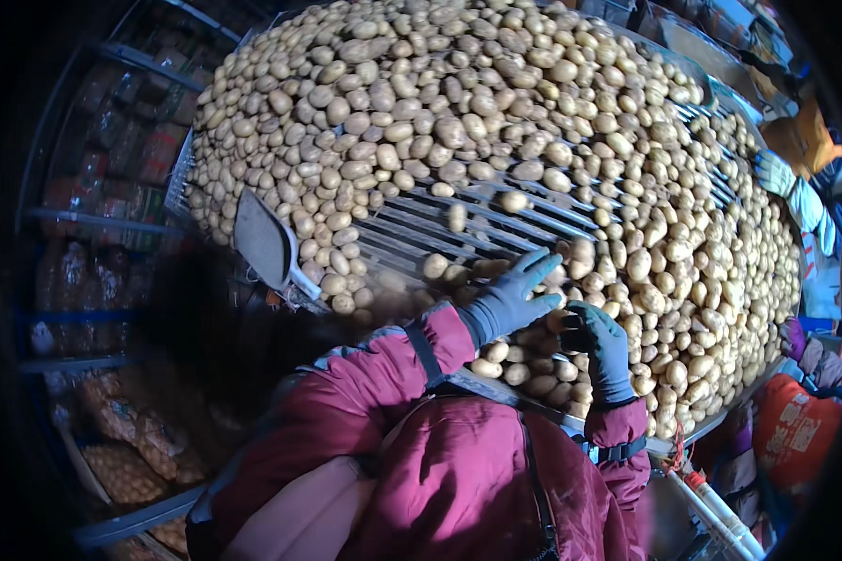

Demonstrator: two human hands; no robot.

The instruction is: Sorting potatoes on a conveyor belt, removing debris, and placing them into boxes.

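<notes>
A large heap of potatoes (449,131) covers a slatted metal sorting table (428,231). My left hand (509,301), in a blue-grey glove, lies palm down over potatoes near the front edge, its fingers spread. Just to its right is my right hand (607,347), gloved alike, with curled fingers among the potatoes; whether its palm holds one is hidden. Bare slats show beyond my left hand, with a few single potatoes (513,202) lying on them. Between my wrists, more potatoes (517,374) lie against the table's near rim (488,386).
A flat scoop (263,242) with a pale handle leans at the table's left edge. Metal shelving (105,217) with packed goods stands left, above net sacks (123,473) of round produce. Another person's gloved hand (775,173) rests at the right edge. An orange-red printed bag (796,431) lies lower right.
</notes>
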